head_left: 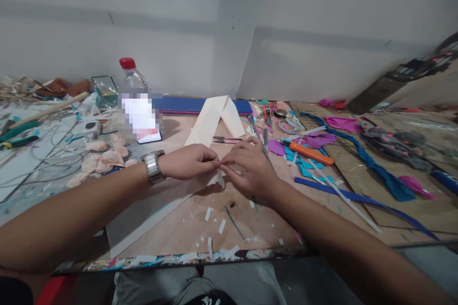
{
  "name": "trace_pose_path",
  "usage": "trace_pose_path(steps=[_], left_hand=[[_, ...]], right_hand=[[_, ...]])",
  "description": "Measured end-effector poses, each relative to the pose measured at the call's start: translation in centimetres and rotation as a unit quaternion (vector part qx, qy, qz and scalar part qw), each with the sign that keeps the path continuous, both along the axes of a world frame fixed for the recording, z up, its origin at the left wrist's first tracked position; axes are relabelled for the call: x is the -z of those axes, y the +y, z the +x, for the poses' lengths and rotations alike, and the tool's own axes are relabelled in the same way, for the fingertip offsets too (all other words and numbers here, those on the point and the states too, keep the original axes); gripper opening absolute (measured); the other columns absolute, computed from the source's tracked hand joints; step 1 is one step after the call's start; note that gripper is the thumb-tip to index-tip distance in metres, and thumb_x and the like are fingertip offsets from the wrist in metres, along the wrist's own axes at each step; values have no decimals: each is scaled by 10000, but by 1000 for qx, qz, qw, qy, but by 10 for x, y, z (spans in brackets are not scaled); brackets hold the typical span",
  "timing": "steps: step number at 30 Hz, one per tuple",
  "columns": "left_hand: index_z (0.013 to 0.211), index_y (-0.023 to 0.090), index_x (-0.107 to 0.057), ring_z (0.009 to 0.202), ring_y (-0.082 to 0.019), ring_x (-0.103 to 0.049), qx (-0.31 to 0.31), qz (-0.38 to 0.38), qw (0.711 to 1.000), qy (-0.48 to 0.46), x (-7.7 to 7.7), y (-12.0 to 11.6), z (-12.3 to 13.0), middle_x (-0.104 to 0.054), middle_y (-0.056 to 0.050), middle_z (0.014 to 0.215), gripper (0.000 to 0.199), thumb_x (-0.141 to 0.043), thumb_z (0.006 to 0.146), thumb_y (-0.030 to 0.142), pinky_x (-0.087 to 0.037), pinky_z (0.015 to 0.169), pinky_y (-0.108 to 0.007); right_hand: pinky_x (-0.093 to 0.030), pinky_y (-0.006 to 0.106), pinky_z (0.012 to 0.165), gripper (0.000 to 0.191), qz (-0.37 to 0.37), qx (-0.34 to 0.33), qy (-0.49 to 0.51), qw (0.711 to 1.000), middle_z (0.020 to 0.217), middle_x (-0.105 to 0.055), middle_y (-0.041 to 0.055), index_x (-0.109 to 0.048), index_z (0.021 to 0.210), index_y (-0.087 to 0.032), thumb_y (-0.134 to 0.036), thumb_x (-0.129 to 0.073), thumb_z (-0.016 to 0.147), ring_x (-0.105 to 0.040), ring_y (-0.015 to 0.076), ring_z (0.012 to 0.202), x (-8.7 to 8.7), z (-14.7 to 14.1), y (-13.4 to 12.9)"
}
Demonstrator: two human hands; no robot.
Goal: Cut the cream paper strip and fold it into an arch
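Observation:
My left hand (188, 161), with a metal watch on the wrist, is closed in a pinch at the middle of the table. Its fingertips meet those of my right hand (252, 167), which is also pinching. Between them a small white piece (221, 182) hangs down; whether it is paper or cloth I cannot tell. A long pale strip (153, 214) runs beneath my left hand toward the table's front edge. Behind the hands a cream strip (209, 121) stands folded over in a peak. Dark thread snips (227, 140) lie just beyond my right fingers.
At the left are a phone (149, 137), a bottle with a red cap (128, 63) and crumpled peach pieces (107, 158). An orange cutter (310, 152), a blue strip (358, 197) and coloured scraps lie right. White clippings (222, 226) dot the front.

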State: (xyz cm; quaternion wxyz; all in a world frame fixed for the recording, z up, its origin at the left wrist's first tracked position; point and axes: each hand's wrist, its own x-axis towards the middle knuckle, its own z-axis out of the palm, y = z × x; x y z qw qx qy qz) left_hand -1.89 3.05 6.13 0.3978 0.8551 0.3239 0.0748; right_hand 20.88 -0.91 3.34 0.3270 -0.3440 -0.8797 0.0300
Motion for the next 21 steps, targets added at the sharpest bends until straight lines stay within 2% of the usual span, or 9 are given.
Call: trace_pose_path(steps=[5,12,17,21], left_hand=[[759,157,-606,630,-119,-465,-14,39,999,0,-2,-4,2,-563,14,675,351,-476,990,387,-315,602,-271],[849,153,-698,650,-124,-526,-25,88,996,1,-2,-9,4,-650,-8,723,317,-483,992,338,-329,618,-264],[943,178,-747,674,-152,-587,-24,205,978,36,2,-15,9,-741,-50,799,318,-473,1008,327,-329,633,-280],[907,183,-738,643,-156,-600,-16,263,963,50,6,-16,11,-739,-57,770,335,-469,1027,342,-301,600,-282]], right_hand=[[-273,487,1037,83,-13,19,-8,1000,880,-769,9,-692,915,-229,-267,-650,976,-648,238,977,-1,-1,0],[-276,495,1036,75,-22,37,-9,999,892,-756,23,-676,901,-228,-260,-646,962,-636,257,1015,-2,-1,-1],[-271,505,1029,79,-54,41,-30,997,922,-741,45,-638,910,-216,-217,-576,957,-607,280,1081,-3,-2,-2],[-262,512,1047,96,-90,40,-32,995,954,-729,62,-602,900,-208,-191,-525,954,-586,282,1104,-7,-4,-4]])
